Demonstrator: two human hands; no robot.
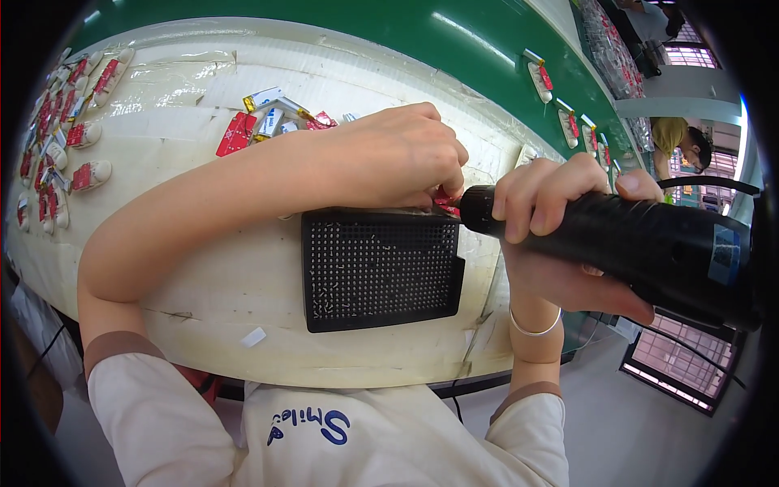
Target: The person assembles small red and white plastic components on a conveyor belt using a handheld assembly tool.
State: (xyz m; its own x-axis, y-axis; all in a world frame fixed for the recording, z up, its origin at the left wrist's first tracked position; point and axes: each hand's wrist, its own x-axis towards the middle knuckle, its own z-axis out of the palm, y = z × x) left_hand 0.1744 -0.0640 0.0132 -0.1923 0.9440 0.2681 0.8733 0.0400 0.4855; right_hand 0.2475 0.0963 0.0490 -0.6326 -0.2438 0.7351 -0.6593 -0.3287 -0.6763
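Observation:
My right hand (552, 219) is wrapped round a black electric screwdriver (649, 243), which lies nearly level with its nose toward my left hand. My left hand (410, 158) is closed, fingers pinched downward at a red circuit board (445, 200) just by the screwdriver's nose. Most of that board is hidden by the fingers and the tool, and the bit's tip cannot be made out. Directly below my left hand lies a black screw tray (307, 276) with rows of small screws standing in its holes and a few lying loose on top.
Beyond my left forearm lie loose red boards (236, 135) and silver battery packs (269, 122). Many white pieces with red boards (91, 174) crowd the far left. More such pieces (540, 81) stand along the green surface (389, 40). A person (682, 146) bends over at the right.

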